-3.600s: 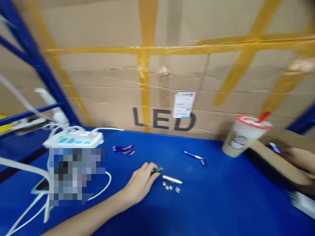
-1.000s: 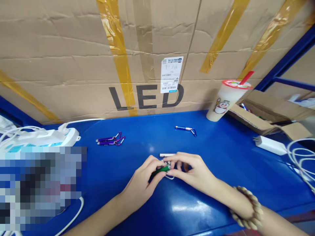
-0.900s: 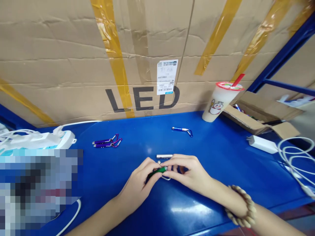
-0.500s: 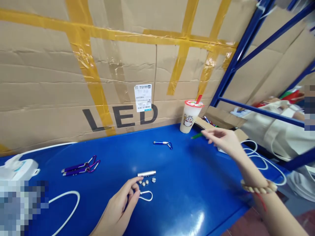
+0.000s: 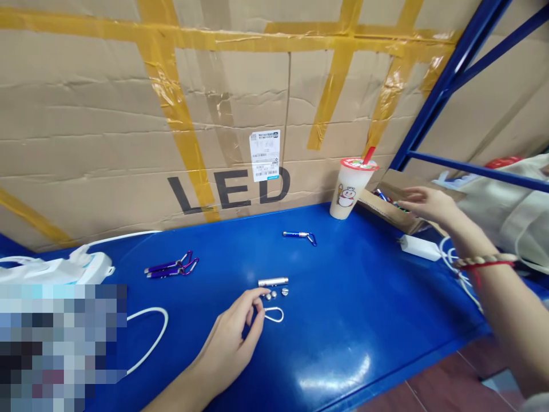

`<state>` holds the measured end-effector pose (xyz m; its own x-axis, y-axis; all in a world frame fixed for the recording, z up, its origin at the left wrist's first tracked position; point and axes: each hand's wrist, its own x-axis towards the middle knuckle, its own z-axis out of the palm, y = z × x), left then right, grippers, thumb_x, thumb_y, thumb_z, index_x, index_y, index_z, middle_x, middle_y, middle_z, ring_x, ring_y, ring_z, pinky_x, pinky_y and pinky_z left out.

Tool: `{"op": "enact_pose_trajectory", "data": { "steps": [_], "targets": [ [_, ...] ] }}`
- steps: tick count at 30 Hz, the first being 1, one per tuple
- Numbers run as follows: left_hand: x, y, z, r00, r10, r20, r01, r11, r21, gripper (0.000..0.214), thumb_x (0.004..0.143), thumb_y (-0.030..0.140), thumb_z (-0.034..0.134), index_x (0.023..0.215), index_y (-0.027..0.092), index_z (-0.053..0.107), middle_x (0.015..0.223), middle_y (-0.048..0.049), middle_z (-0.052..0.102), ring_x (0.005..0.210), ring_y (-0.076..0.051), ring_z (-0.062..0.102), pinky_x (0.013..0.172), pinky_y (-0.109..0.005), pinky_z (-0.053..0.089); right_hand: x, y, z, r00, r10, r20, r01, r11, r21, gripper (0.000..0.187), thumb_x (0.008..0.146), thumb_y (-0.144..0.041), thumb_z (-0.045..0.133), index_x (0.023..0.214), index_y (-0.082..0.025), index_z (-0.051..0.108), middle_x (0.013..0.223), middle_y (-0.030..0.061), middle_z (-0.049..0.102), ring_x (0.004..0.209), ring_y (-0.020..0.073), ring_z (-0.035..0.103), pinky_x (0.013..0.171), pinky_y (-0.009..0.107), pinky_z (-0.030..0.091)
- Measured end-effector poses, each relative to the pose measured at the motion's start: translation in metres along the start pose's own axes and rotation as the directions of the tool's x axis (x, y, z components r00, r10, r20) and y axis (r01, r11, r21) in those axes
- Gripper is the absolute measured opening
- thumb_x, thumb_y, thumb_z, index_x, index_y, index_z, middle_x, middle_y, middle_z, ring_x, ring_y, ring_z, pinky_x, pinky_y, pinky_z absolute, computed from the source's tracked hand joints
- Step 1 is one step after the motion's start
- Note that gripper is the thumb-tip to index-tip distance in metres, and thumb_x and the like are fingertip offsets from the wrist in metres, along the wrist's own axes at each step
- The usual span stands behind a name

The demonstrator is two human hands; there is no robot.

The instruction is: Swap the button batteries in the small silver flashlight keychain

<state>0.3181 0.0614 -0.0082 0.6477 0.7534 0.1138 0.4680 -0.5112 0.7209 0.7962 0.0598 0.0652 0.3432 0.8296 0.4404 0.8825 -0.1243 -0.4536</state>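
My left hand (image 5: pixel 235 326) rests on the blue table with curved fingers, thumb and forefinger apart. Its forefinger touches or nearly touches several small silver button cells (image 5: pixel 274 294), partly covering them. Just behind lies a silver penlight tube (image 5: pixel 273 282), with a small silver end cap (image 5: pixel 285 292) to its right. A silver carabiner clip (image 5: pixel 275 315) lies by the thumb. Over an open cardboard box (image 5: pixel 381 210) at the right, my right hand (image 5: pixel 429 205) has its fingers stretched out. Under its fingertips, blue and green pieces (image 5: pixel 381 195) show in the box, partly hidden.
A blue penlight with clip (image 5: pixel 295 234) lies mid-table; two purple penlights (image 5: pixel 167 269) lie left. A drink cup (image 5: pixel 348 191) stands beside the box. A white adapter (image 5: pixel 420 247) and cables are right. A power strip (image 5: pixel 90 267) sits left. A large carton (image 5: pixel 240 114) walls the back.
My right hand has moved right to the box; the slim green thing it held in front of the cup no longer shows in its fingers. My left hand stays by the button cells. The view has shifted.
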Motion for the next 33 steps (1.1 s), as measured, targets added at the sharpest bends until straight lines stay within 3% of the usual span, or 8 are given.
{"op": "enact_pose_trajectory", "data": {
  "steps": [3,6,12,16,21,25,28,33],
  "targets": [
    [-0.001,0.002,-0.001,0.997,0.071,-0.022,-0.07,0.997,0.026,0.025,0.091,0.02,0.034,0.114,0.023,0.044,0.08,0.0011,0.052,0.061,-0.01,0.045,0.058,-0.021,0.036,-0.017,-0.048,0.021,0.999,0.018,0.028,-0.017,0.999,-0.028,0.02,0.071,-0.038,0.06,0.081,-0.022,0.064,0.07,0.0084,0.066,0.059,0.0236,0.06,0.054,0.033,0.043],
    [-0.003,0.003,-0.002,0.993,0.091,-0.073,-0.089,0.996,0.029,0.023,0.091,0.018,0.035,0.11,0.022,0.047,0.079,0.0008,0.05,0.061,-0.01,0.045,0.057,-0.021,0.036,-0.054,-0.118,0.055,0.957,-0.137,0.255,0.123,0.99,0.07,0.018,0.078,-0.033,0.056,0.085,-0.021,0.067,0.087,0.0055,0.068,0.068,0.0205,0.061,0.064,0.032,0.047],
    [-0.002,0.002,-0.003,0.987,0.087,-0.138,-0.088,0.996,-0.006,0.021,0.09,0.015,0.036,0.105,0.021,0.05,0.078,0.0002,0.05,0.064,-0.011,0.046,0.061,-0.022,0.038,-0.101,-0.207,0.113,0.734,-0.427,0.528,0.377,0.903,0.207,0.019,0.085,-0.035,0.058,0.097,-0.025,0.068,0.099,0.0003,0.064,0.064,0.0113,0.061,0.058,0.022,0.043],
    [-0.001,0.0,-0.003,0.981,0.052,-0.186,-0.056,0.998,-0.016,0.02,0.089,0.015,0.037,0.102,0.02,0.052,0.077,-0.0001,0.049,0.063,-0.011,0.046,0.059,-0.022,0.039,-0.095,-0.219,0.125,0.698,-0.458,0.55,0.436,0.881,0.18,0.01,0.084,-0.029,0.061,0.088,-0.025,0.069,0.105,-0.0011,0.062,0.064,0.0098,0.06,0.055,0.02,0.04],
    [-0.002,-0.004,-0.005,0.96,0.04,-0.277,-0.042,0.999,-0.003,0.027,0.088,0.016,0.042,0.113,0.023,0.049,0.097,-0.004,0.052,0.074,-0.012,0.052,0.065,-0.024,0.045,-0.101,-0.227,0.124,0.755,-0.461,0.467,0.386,0.887,0.252,0.01,0.084,-0.025,0.06,0.09,-0.024,0.067,0.087,-0.0021,0.067,0.057,0.0089,0.057,0.052,0.019,0.039],
    [-0.001,-0.007,-0.007,0.955,0.072,-0.287,-0.047,0.994,0.094,0.034,0.088,0.021,0.047,0.122,0.024,0.049,0.111,-0.007,0.051,0.093,-0.017,0.055,0.079,-0.028,0.047,-0.123,-0.235,0.125,0.706,-0.631,0.322,0.429,0.743,0.515,0.014,0.087,-0.028,0.058,0.097,-0.023,0.066,0.08,-0.0012,0.065,0.056,0.0073,0.055,0.054,0.018,0.041],
    [-0.001,-0.007,-0.008,0.966,0.163,-0.2,-0.133,0.979,0.154,0.02,0.09,0.023,0.047,0.104,0.021,0.061,0.095,-0.0046,0.061,0.082,-0.016,0.056,0.074,-0.028,0.047,-0.135,-0.237,0.126,0.659,-0.716,0.228,0.457,0.623,0.635,0.017,0.088,-0.026,0.057,0.103,-0.021,0.064,0.085,0.0007,0.064,0.063,0.0077,0.056,0.057,0.017,0.043],
    [0.001,-0.002,-0.012,0.966,0.134,-0.222,-0.115,0.989,0.095,0.018,0.092,0.024,0.047,0.092,0.019,0.064,0.08,-0.0012,0.067,0.07,-0.015,0.056,0.068,-0.027,0.044,-0.131,-0.23,0.125,0.709,-0.655,0.263,0.397,0.678,0.618,0.028,0.085,-0.031,0.061,0.112,-0.02,0.06,0.081,0.001,0.063,0.058,0.0079,0.054,0.054,0.018,0.045]
  ]
}}
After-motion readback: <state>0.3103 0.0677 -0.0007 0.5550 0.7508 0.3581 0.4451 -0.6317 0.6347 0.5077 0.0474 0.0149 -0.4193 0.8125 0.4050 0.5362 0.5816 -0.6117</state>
